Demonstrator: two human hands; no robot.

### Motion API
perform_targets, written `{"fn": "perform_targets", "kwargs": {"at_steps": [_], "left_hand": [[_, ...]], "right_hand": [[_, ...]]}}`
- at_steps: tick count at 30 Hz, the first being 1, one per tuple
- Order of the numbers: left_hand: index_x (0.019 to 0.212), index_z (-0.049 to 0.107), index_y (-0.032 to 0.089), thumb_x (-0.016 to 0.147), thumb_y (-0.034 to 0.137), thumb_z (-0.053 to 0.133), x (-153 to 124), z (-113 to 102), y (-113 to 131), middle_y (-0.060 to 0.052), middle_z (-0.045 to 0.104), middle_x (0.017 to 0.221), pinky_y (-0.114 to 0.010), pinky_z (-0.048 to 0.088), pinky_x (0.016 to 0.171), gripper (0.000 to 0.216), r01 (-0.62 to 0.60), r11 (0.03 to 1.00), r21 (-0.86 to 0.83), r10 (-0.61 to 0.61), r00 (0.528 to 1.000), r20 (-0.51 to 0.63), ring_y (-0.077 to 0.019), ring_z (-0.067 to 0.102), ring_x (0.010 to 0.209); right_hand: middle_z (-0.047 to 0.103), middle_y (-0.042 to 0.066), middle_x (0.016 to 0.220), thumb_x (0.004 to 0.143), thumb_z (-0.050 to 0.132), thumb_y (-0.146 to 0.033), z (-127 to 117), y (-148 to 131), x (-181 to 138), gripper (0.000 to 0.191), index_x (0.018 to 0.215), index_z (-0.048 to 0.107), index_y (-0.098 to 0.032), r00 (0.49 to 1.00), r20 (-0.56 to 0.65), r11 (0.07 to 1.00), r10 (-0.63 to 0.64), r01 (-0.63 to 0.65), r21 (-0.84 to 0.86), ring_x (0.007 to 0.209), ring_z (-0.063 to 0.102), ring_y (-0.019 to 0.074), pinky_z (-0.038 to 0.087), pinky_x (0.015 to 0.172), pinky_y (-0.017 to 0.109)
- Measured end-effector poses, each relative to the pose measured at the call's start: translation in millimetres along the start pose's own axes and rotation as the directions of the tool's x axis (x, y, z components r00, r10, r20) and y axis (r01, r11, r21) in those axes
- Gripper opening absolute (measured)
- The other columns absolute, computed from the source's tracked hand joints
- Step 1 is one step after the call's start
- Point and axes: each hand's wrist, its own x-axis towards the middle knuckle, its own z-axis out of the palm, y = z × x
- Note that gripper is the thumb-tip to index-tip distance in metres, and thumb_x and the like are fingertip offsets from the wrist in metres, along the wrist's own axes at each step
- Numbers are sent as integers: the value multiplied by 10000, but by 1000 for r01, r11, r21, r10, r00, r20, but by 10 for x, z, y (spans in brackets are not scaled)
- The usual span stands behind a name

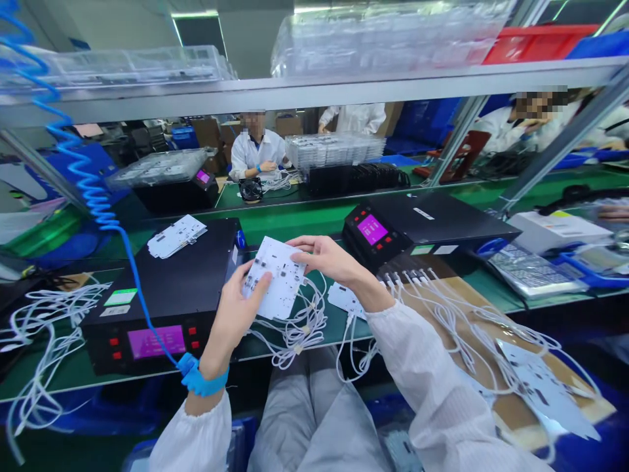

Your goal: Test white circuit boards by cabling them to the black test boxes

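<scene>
Between both hands I hold a white circuit board (279, 288), tilted, its dark small parts facing me. My left hand (240, 298) grips its left side, thumb on the face. At the upper right edge, my right hand (327, 259) pinches the board between thumb and fingers. Under the board lies a bundle of white cables (299, 331) on the green bench. Another white board (344, 298) lies partly behind my right wrist, with a white cable at its lower edge. A blue wrist strap (204, 379) with a coiled cord is on my left wrist.
Black boxes with lit screens stand left (162, 282) and right (432, 223). White boards (177, 236) lie on the left box. More cables (44, 328) hang at left. Cardboard (501, 308) at right bears cables and boards (545, 387). A shelf (314, 92) crosses above; co-workers sit beyond.
</scene>
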Motion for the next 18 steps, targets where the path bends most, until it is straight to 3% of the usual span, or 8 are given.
{"fn": "perform_targets", "kwargs": {"at_steps": [3,5,6,8,10,12,14,18], "left_hand": [[1229,682,149,773,600,812,-24,109,-145,-162,754,1195,-402,641,855,654,104,987,-120,-93,991,96,-293,753,1006],[1181,695,138,753,589,829,-56,143,-245,-162,764,1165,-408,638,872,636,126,982,-141,-120,992,47,-286,757,985],[1172,695,139,757,578,828,-71,148,-293,-162,766,1163,-413,635,887,619,122,982,-141,-122,992,8,-284,757,989],[1162,691,151,795,551,803,-89,138,-379,-158,763,1183,-415,621,932,555,85,989,-118,-94,992,-79,-278,753,1028],[1164,686,169,846,517,765,-93,114,-443,-150,755,1218,-414,608,967,478,47,995,-86,-59,987,-149,-274,744,1081],[1173,683,184,877,491,740,-88,89,-483,-142,749,1242,-417,597,996,431,32,998,-61,-43,981,-190,-274,734,1123],[1181,683,190,886,487,732,-81,70,-505,-139,748,1242,-430,590,1015,422,27,999,-39,-34,977,-209,-280,729,1140],[1189,685,180,885,507,730,-78,52,-530,-150,754,1212,-455,596,1008,448,31,1000,1,-30,976,-215,-297,736,1116]], "right_hand": [[794,78,1042,931,698,-259,-94,173,-26,257,1161,734,-150,1000,-14,995,-10,8,-104,841,732,154,598,624,225],[786,96,1034,1018,604,-331,-150,332,-31,239,1103,725,-143,988,-152,950,-11,-37,-309,888,738,175,603,713,273],[779,111,1028,1044,568,-347,-169,419,-40,257,1070,715,-137,968,-252,881,-12,-109,-460,916,740,195,596,762,303],[762,146,1047,1044,582,-348,-174,595,-73,242,1046,692,-132,916,-401,614,0,-316,-723,989,738,258,570,835,362],[742,180,1111,1011,640,-353,-119,759,-117,245,1100,671,-127,898,-434,323,68,-432,-842,1072,723,324,550,870,398],[721,210,1173,995,658,-335,-14,891,-152,300,1200,634,-117,902,-406,171,148,-427,-888,1118,712,349,550,874,397],[709,227,1191,1000,623,-237,110,977,-164,307,1273,592,-100,906,-388,116,170,-409,-905,1126,716,335,555,874,377],[682,236,1225,909,538,35,294,1029,-147,399,1294,569,-66,907,-381,93,180,-401,-911,1096,729,302,566,866,350]]}}
